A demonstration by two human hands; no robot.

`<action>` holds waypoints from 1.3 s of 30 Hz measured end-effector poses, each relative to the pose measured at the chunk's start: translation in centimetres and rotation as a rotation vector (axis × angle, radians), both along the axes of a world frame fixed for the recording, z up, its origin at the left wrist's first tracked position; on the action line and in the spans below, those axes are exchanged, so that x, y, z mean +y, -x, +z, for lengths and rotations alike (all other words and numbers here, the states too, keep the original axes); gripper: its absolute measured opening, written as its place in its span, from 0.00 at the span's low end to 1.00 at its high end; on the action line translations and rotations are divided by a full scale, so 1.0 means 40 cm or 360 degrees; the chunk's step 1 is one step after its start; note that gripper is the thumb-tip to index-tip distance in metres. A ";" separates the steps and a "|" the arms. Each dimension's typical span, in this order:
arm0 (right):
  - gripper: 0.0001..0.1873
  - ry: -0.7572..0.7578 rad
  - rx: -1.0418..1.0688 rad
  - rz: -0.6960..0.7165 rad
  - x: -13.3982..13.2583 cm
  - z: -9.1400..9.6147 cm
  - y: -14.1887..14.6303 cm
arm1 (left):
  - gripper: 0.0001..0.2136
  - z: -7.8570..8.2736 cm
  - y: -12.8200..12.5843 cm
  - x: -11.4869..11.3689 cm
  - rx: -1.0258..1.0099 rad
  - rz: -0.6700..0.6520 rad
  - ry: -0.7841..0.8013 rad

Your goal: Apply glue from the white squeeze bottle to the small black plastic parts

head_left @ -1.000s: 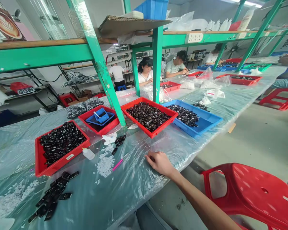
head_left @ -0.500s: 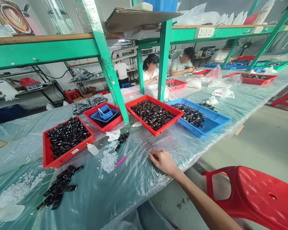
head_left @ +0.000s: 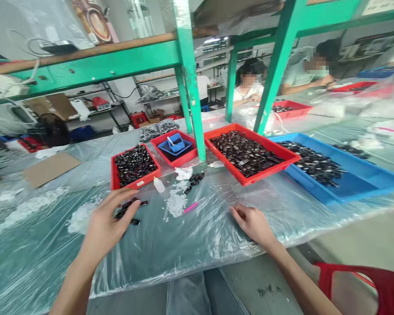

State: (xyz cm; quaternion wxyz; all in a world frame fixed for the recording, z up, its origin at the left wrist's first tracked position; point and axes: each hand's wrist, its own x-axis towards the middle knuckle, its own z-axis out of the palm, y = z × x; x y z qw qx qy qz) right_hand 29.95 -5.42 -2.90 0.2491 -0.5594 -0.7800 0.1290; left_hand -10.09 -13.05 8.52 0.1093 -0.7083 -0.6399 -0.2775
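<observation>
My left hand (head_left: 110, 216) hovers over a loose pile of small black rectangular parts (head_left: 143, 203), its thumb and fingers spread apart; it hides most of the pile. No part shows in its grasp. My right hand (head_left: 252, 222) rests on the plastic-covered table with its fingers curled in, and nothing shows in them. Between the hands lie a pink-handled tool with a thin metal tip (head_left: 191, 207) and white granules (head_left: 176, 199). A few more black parts (head_left: 194, 180) are beside a crumpled white tissue (head_left: 184, 173). A small squeeze bottle (head_left: 158, 185) lies near the left hand.
Red trays (head_left: 147, 178) (head_left: 249, 180) and a blue tray (head_left: 364, 186) hold many black parts. Another red tray (head_left: 184, 163) holds a blue scoop (head_left: 176, 143). A green post (head_left: 194, 109) rises between trays. Co-workers sit across the table; a red stool (head_left: 390, 284) stands right.
My left hand has come into view and reached over the black parts. The view has swung left. My right hand stays curled on the table.
</observation>
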 end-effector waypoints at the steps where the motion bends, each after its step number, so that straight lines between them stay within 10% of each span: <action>1: 0.25 -0.0013 0.0013 0.0009 0.002 -0.002 -0.002 | 0.16 -0.026 0.026 -0.002 0.0025 -0.0012 0.0148; 8: 0.27 -0.0025 0.0063 0.0001 0.010 -0.011 -0.007 | 0.20 -0.209 0.147 0.004 0.0302 0.0243 0.0699; 26: 0.29 -0.0038 0.0153 0.0045 0.010 -0.010 -0.010 | 0.18 -0.208 0.092 0.107 0.0349 0.0251 0.0509; 39: 0.26 -0.0046 0.0141 0.0025 0.008 -0.006 -0.008 | 0.07 -0.192 -0.278 0.229 0.0010 -0.0330 0.0459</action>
